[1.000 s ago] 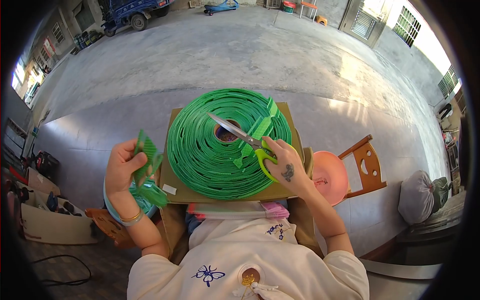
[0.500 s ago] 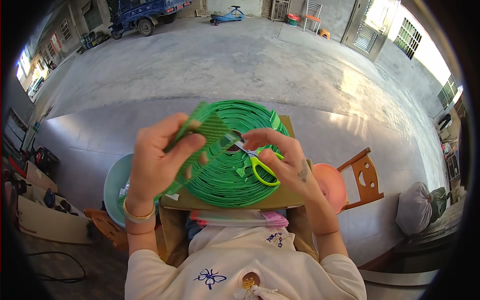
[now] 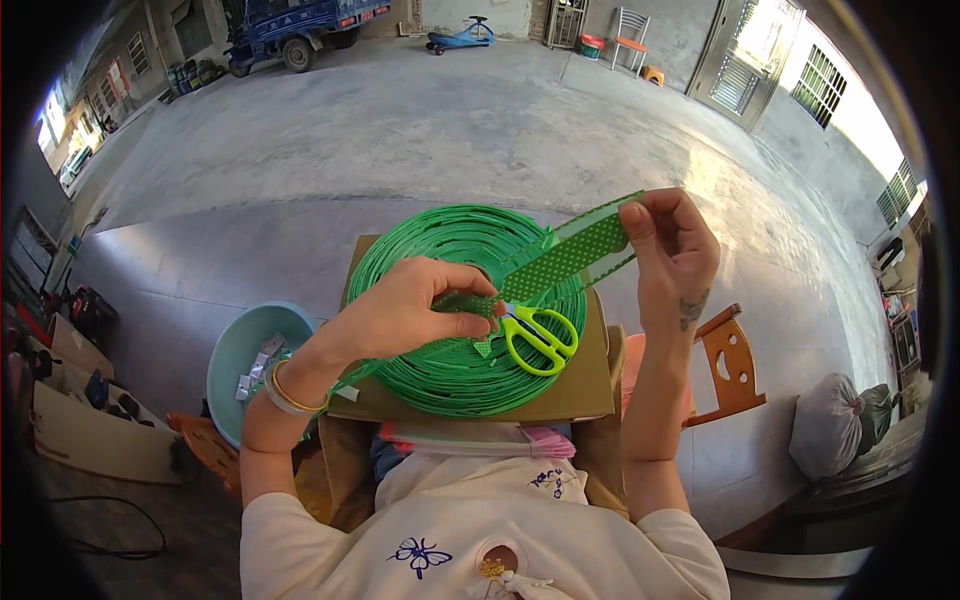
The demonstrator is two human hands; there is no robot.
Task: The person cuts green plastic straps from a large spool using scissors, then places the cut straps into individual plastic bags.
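Note:
A big flat coil of green ribbon [image 3: 430, 385] lies on a cardboard box [image 3: 590, 395] in front of me. Over the coil's middle, my left hand [image 3: 410, 305] pinches a green dotted ribbon strip [image 3: 565, 258]. The strip runs up to the right, where my right hand [image 3: 675, 245] grips its other end between thumb and fingers. Scissors with yellow-green handles [image 3: 540, 340] rest on the coil, just right of my left fingertips, their blades mostly hidden. Ribbon also trails below my left wrist.
A light blue basin [image 3: 225, 365] with small packets stands at the left. To the right are a pink basin [image 3: 632, 375], partly behind my forearm, a wooden chair back [image 3: 730, 365] and filled bags [image 3: 828, 420]. A blue vehicle [image 3: 300, 20] is parked far ahead.
My right hand has moved up and right and now holds the ribbon's end. My left hand has come down and right over the coil. The strip is now stretched out between them.

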